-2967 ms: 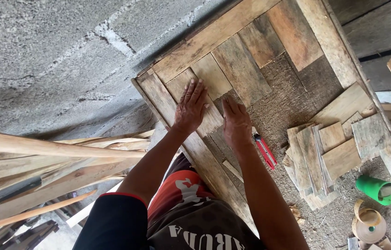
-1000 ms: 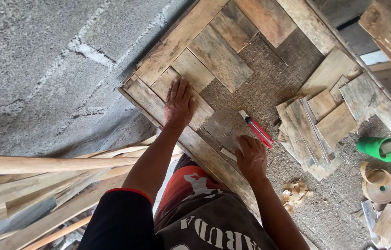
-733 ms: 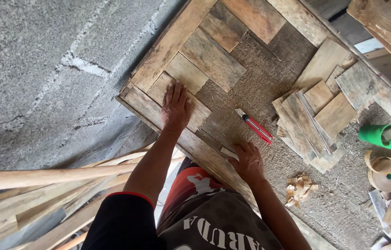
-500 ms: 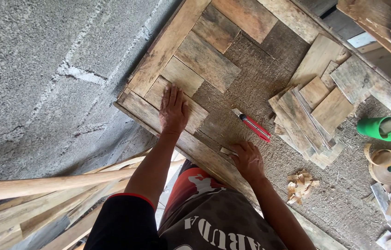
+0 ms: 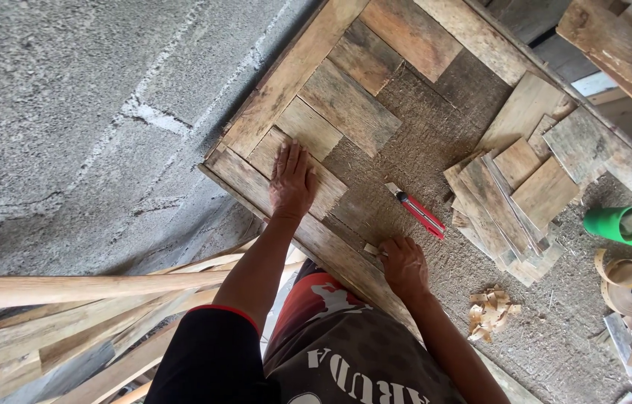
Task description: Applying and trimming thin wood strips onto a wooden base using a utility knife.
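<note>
Left hand (image 5: 291, 182) flat, fingers spread on a laid plank (image 5: 297, 170) in the frame's (image 5: 286, 71) near corner, right hand (image 5: 403, 265) pinching a small wood piece (image 5: 370, 249); half the board (image 5: 413, 142) bare, stack of planks (image 5: 514, 202) waiting.

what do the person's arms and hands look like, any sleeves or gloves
Both hands are bare: no gloves, rings or watch show on the left hand or the right hand. The forearms are uncovered. The left arm has a short black sleeve with a thin red hem; the right arm shows no sleeve in view.
</note>
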